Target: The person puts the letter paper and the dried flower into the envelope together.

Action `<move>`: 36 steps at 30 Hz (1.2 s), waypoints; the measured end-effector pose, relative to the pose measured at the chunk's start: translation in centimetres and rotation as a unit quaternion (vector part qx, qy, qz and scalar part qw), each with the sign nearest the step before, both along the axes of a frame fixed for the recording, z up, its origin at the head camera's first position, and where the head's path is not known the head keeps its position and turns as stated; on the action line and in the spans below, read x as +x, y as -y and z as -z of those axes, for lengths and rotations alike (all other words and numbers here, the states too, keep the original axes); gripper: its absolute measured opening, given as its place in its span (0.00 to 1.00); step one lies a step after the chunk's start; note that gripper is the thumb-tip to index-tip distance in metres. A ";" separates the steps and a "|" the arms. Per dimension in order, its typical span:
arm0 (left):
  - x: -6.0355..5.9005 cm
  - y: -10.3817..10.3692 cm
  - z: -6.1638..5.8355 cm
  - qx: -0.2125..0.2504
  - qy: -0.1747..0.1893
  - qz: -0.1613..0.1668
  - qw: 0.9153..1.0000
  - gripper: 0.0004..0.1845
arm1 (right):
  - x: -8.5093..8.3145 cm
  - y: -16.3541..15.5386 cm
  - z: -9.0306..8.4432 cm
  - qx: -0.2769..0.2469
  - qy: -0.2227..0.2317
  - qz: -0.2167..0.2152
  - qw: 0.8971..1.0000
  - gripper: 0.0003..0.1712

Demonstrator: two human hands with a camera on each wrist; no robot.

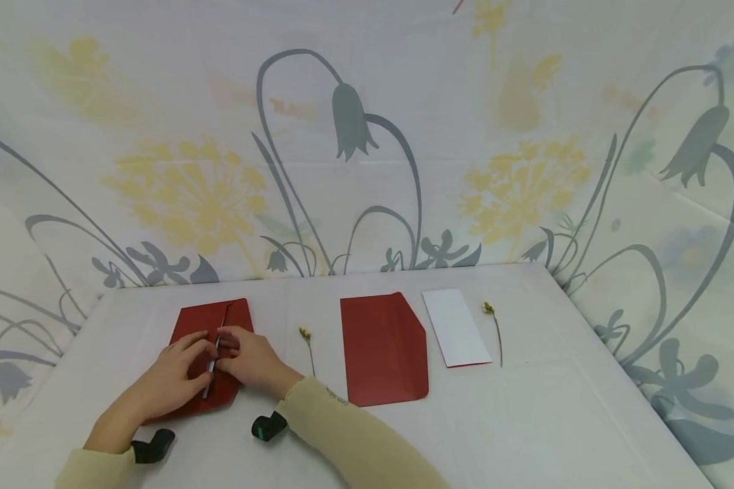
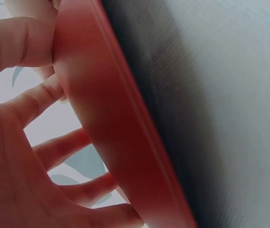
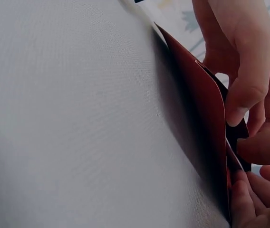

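Overhead, both hands pinched a matte red envelope (image 1: 204,353) lying left of a second red envelope (image 1: 383,350): left hand (image 1: 174,373) and right hand (image 1: 251,360) gripped its raised flap. The sleeve's small print was unreadable. Left wrist: fingers (image 2: 28,42) curled round the smooth rounded edge. Right wrist: fingertips (image 3: 242,102) nipped the thin card.

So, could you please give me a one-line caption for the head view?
Both hands, left hand and right hand, work on a red envelope on a white table.
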State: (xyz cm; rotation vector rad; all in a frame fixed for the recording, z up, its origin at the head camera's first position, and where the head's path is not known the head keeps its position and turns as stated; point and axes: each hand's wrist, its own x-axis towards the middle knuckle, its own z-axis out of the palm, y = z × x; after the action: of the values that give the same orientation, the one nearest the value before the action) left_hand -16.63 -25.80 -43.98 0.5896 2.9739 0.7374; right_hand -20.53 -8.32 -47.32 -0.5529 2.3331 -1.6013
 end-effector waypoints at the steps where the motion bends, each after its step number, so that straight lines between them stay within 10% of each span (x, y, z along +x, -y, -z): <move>1: 0.0 0.0 0.0 0.000 0.002 0.000 1.000 0.13 | 0.0 0.0 0.0 0.000 -0.001 -0.002 1.000 0.29; 36: 0.1 0.2 0.2 0.016 -0.018 0.016 1.000 0.13 | -0.2 -0.6 -0.1 -0.024 0.008 -0.019 0.999 0.26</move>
State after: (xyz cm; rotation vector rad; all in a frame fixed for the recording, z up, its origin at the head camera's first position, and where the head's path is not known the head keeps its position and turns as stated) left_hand -16.57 -25.98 -44.15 0.6582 2.9835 0.7827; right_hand -20.69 -7.72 -47.18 -0.5902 2.2638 -1.6427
